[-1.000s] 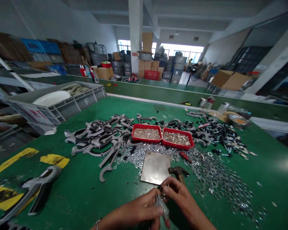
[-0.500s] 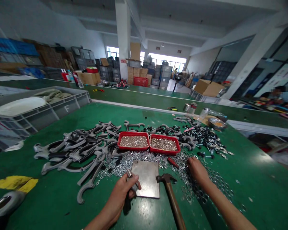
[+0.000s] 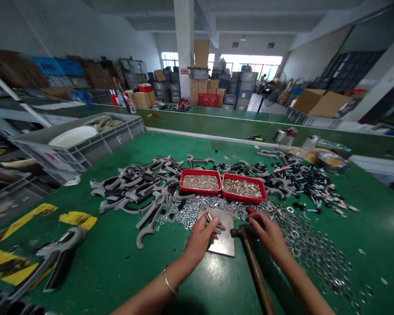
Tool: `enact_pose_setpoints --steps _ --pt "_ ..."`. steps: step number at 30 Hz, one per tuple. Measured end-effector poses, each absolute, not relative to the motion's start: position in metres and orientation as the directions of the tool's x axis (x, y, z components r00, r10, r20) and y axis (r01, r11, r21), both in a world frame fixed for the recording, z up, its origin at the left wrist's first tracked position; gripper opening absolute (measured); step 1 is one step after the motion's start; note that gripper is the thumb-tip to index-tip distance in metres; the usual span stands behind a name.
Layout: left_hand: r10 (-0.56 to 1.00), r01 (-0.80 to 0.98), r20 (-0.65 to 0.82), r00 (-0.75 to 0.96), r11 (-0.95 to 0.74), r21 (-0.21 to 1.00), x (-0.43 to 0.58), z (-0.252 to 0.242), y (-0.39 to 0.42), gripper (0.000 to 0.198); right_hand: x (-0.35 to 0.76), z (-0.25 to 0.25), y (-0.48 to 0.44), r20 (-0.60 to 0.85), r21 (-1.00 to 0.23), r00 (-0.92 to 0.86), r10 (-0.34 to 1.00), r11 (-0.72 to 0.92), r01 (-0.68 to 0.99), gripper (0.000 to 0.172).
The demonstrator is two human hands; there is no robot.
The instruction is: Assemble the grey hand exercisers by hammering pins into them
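Observation:
My left hand (image 3: 200,238) is closed around a threaded metal part (image 3: 209,215), whose ridged end sticks up past the fingers. It hangs over the flat steel plate (image 3: 227,245). Beside the plate, my right hand (image 3: 268,232) is held just above a claw hammer (image 3: 256,275), its fingers drawn together. Whatever is between those fingers, if anything, is too small to make out. A red object (image 3: 250,210) shows by its fingertips. Loose metal rings (image 3: 318,247) spread out to the right of this hand, and small washers (image 3: 184,214) lie behind the plate.
Two red trays (image 3: 200,190) of small metal pins stand behind the plate. Grey-and-black curved handles (image 3: 141,186) are heaped left; black-headed bolts (image 3: 310,183) lie right. A grey crate (image 3: 118,138) sits at the left edge, near a tool-like handle assembly (image 3: 61,249).
My right hand has come left from the rings to beside the hammer head and plate. My left hand still grips the threaded part over the plate. The camera view has turned left.

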State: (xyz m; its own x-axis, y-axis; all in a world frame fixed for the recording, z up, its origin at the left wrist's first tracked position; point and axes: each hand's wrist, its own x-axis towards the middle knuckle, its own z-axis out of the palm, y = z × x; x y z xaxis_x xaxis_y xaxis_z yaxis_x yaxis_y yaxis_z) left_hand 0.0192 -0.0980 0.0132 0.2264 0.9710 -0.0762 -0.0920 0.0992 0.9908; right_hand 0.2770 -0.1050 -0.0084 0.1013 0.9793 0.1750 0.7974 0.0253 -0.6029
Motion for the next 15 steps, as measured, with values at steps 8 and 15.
enact_pose_setpoints --steps 8,15 --pt "0.988 -0.053 -0.101 0.113 0.108 0.993 -0.005 0.015 -0.097 0.041 0.308 -0.013 -0.1 0.061 -0.47 -0.04 0.997 0.064 0.881 0.023" --pt "0.931 -0.009 -0.164 0.327 0.177 0.984 0.006 0.007 -0.099 0.042 0.288 -0.012 -0.078 -0.012 -0.433 -0.072 0.997 0.059 0.899 0.017"
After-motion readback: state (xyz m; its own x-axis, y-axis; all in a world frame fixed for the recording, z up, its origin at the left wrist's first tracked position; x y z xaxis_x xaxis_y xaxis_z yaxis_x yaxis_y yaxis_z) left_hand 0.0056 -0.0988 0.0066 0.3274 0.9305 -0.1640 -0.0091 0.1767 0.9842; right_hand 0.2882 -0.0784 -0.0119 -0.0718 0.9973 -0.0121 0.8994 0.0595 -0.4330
